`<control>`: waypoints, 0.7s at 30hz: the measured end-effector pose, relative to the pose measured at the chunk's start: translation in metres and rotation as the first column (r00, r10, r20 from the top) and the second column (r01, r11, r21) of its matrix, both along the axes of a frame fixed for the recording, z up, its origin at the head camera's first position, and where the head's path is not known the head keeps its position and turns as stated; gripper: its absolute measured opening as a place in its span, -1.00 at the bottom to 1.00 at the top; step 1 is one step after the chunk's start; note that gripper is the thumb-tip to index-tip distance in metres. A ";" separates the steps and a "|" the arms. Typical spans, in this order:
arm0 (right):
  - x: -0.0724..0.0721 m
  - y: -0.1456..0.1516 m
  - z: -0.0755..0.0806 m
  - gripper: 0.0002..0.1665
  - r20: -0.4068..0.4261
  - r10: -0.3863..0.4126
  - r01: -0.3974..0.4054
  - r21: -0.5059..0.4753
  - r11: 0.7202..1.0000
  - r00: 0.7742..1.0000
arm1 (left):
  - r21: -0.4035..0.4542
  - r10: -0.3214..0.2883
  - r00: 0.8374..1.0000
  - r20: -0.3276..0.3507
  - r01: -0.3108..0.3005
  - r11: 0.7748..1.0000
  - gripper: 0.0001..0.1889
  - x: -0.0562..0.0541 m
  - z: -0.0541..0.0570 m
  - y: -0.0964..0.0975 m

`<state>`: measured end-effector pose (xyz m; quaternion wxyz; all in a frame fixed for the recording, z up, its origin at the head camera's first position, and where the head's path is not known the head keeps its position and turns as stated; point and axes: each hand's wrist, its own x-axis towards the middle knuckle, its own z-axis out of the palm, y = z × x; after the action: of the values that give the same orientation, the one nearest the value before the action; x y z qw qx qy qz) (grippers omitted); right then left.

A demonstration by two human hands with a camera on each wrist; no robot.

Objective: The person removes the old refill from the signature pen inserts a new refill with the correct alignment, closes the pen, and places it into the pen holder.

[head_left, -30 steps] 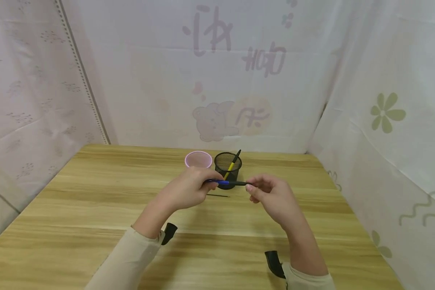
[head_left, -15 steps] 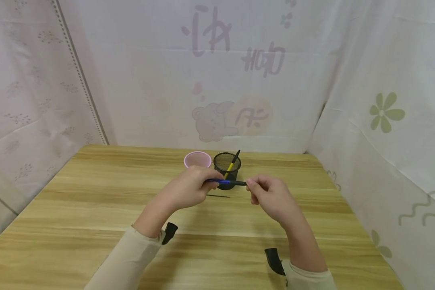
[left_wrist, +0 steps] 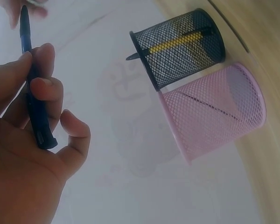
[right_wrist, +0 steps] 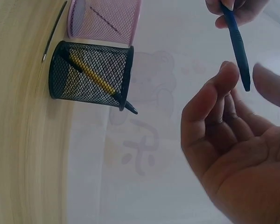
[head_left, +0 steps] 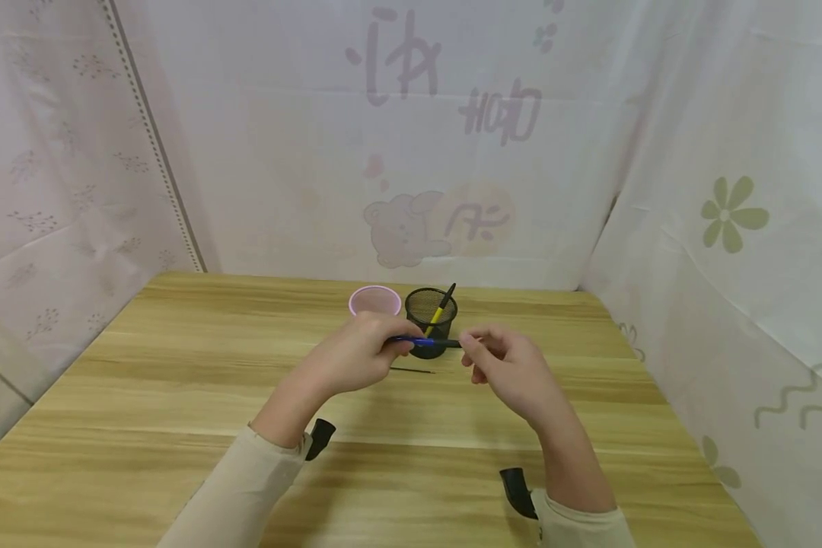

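In the head view my left hand [head_left: 356,356] pinches a blue and black pen [head_left: 425,342] between thumb and fingers, holding it level above the table. Its dark tip points toward my right hand [head_left: 520,373]. The right wrist view shows that hand's thumb and forefinger apart on either side of the tip, with a gap to the thumb; the other fingers curl loosely. Behind the pen stands a black mesh pen cup [right_wrist: 107,58] with a yellow and black pen [head_left: 440,314] leaning in it. A thin dark rod like a pen refill [head_left: 413,371] lies before the cup.
A pink mesh cup [left_wrist: 210,123] stands just left of the black one; a thin dark stick [left_wrist: 210,106] shows through its mesh. The wooden table [head_left: 411,487] ends at a patterned cloth [head_left: 281,190] behind, with more cloth at both sides.
The right hand's thumb and fingers were pinching the pen's tip; they are now spread apart around it, slightly farther left. The left hand and pen have hardly moved.
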<state>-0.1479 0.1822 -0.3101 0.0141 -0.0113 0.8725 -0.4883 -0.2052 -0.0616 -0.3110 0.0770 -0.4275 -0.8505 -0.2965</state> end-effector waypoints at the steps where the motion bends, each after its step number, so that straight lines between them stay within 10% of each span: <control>1: 0.000 0.000 0.000 -0.61 -0.014 0.002 -0.002 -0.003 1.000 1.000 | -0.001 0.002 1.000 0.002 -0.002 1.000 -0.83 0.000 0.000 0.000; 21: 0.003 -0.002 0.001 -0.68 -0.003 -0.054 0.053 -0.046 0.998 0.999 | -0.019 0.003 1.000 -0.020 -0.003 1.000 -0.84 0.003 0.001 0.002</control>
<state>-0.1453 0.1801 -0.3092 -0.0012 0.0107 0.8612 -0.5081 -0.2026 -0.0601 -0.3101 0.0816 -0.4299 -0.8531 -0.2842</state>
